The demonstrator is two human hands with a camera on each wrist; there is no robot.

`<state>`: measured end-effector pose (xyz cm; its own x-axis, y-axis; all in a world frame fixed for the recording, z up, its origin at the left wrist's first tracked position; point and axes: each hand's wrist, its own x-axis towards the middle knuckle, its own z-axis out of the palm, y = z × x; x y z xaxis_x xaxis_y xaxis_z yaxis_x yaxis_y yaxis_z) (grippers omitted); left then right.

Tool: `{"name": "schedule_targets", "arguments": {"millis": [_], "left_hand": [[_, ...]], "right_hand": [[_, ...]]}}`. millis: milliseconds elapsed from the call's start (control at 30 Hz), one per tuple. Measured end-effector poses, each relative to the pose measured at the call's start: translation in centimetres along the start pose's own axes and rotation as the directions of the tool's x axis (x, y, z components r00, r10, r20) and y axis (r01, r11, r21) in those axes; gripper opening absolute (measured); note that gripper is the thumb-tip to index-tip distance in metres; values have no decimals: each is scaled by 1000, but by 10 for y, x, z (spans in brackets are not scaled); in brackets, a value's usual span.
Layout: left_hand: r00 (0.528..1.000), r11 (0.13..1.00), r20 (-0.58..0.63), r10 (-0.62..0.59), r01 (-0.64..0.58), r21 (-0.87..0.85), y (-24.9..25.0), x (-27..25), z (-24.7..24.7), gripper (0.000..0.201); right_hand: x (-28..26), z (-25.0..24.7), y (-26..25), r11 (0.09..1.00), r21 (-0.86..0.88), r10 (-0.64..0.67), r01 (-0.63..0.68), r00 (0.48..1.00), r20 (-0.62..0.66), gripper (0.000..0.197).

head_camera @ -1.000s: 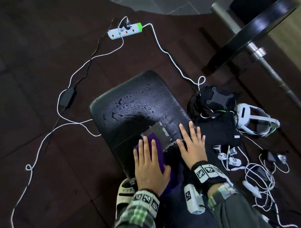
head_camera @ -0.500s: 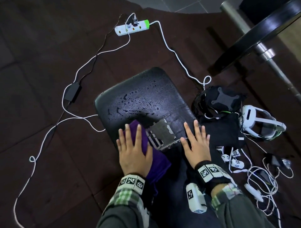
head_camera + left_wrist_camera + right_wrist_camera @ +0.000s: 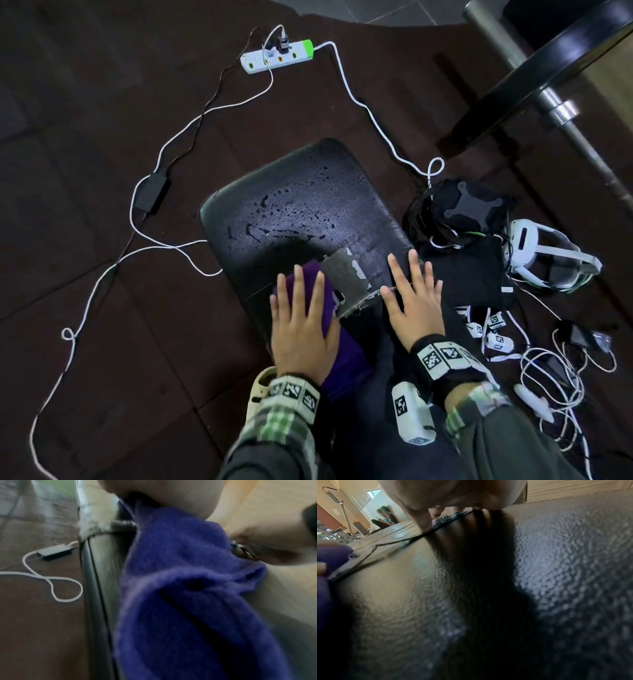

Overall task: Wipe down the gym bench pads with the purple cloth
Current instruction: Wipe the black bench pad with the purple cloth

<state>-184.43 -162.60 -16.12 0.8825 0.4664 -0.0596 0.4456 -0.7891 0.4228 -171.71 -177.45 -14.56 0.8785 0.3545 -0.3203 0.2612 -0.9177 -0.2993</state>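
Observation:
The black gym bench pad (image 3: 301,212) carries water droplets on its far half and a worn grey torn patch (image 3: 356,274) near the middle. My left hand (image 3: 301,308) lies flat with straight fingers on the purple cloth (image 3: 325,301), pressing it on the pad's left side beside the patch. The cloth's loose end trails toward me over the pad. In the left wrist view the cloth (image 3: 180,588) bunches under my palm along the pad's edge (image 3: 96,588). My right hand (image 3: 411,291) rests flat and empty on the pad's right side; its fingers (image 3: 423,517) touch the textured pad (image 3: 556,574).
A white power strip (image 3: 277,56) and cables cross the dark floor, with a black charger brick (image 3: 152,193) at left. Right of the bench lie a white headset (image 3: 544,253), black gear (image 3: 466,205) and tangled cables (image 3: 548,359). A barbell plate (image 3: 548,68) stands far right.
My left hand slid the cloth leftward across the pad to its left edge, then came back a little toward the torn patch. The right hand stayed pressed in place.

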Motion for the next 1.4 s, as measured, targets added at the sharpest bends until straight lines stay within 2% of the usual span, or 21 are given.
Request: {"name": "schedule_targets", "arguments": {"millis": [100,200,267,300,367,467,567,700,767,900,1033,1100,1200,1267,1400], "left_hand": [[983,983,-32,-181,180,-33,-26,26,-9,70],[924,914,-72,-376,358,-189,-37,22,-11,71],[893,866,-69,-444,408,-290,-33,3,-9,70],[894,863,-67,-444,406,-301,-28,-8,-6,69],[931,912,-58,-361,339,-232,-17,-30,0,67],[990,987,10,-141,141,-73,1,-44,6,68],[998,1000,62,8,-6,-23,9,-26,6,67],[976,987,148,162,-161,-19,17,22,2,65],[963,983,195,184,-184,-15,20,35,2,66],[953,976,213,217,-212,-45,15,39,-2,67],[935,956,201,291,-276,-101,-10,46,-30,62],[941,956,169,292,-284,-71,-34,63,-46,59],[960,971,155,234,-240,15,-80,105,-63,60],[967,978,163,197,-206,37,-106,134,-74,62],[951,983,266,159,-178,47,-136,175,-82,64]], "right_hand": [[-1,-1,-1,1000,0,-3,3,1000,7,62],[-1,-1,-1,1000,8,-3,3,1000,5,61],[-1,0,0,1000,9,-5,5,1000,1,61],[-1,0,-1,1000,8,-5,5,1000,-1,61],[-1,0,-1,1000,3,-3,3,1000,-4,61],[-1,0,-1,1000,6,1,-1,1000,-6,61],[0,1,0,1000,8,0,0,1000,-3,59],[2,-1,2,1000,15,-6,5,1000,12,57],[1,-1,2,1000,10,-6,6,1000,18,57],[0,-3,-2,1000,0,16,-16,1000,26,59],[-10,-3,-34,1000,14,9,-7,994,-105,57],[-21,1,-60,993,73,-79,91,985,-156,53],[-33,18,-92,965,24,-258,260,964,-71,60],[-35,24,-102,973,-12,-232,232,973,-2,60],[-38,24,-105,983,85,-164,166,986,-26,53]]}}
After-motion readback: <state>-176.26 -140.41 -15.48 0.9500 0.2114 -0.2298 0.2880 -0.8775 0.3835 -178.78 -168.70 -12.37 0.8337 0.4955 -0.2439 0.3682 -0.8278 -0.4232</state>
